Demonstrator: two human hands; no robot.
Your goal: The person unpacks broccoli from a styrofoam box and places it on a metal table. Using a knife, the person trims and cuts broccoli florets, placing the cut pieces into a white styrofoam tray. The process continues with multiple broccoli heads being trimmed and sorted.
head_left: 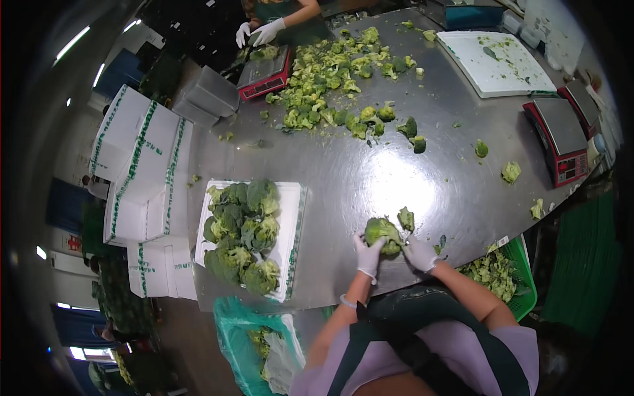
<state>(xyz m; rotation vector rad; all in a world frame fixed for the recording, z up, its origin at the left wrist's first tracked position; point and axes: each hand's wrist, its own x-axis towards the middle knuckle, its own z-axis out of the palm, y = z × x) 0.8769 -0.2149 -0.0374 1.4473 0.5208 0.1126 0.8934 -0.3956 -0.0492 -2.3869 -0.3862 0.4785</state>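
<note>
My gloved left hand (368,254) grips a broccoli head (382,232) from its left side, low over the steel table (332,198). Close against the head's right side is my gloved right hand (421,254), fingers bent toward the stem; whether a small tool sits in them is too small to tell. A cut broccoli floret (406,219) lies just beyond the right fingertips. Dark leaf scraps (440,244) rest beside the right hand. To the left, a white foam tray (293,218) holds several whole broccoli heads (229,218).
A large heap of broccoli florets (322,74) covers the far side, beside a red scale (265,79) and a co-worker's gloved hands (267,32). Another scale (559,128) stands right. A green basket (527,282) of trimmings sits below the table edge; white boxes (148,168) are stacked left.
</note>
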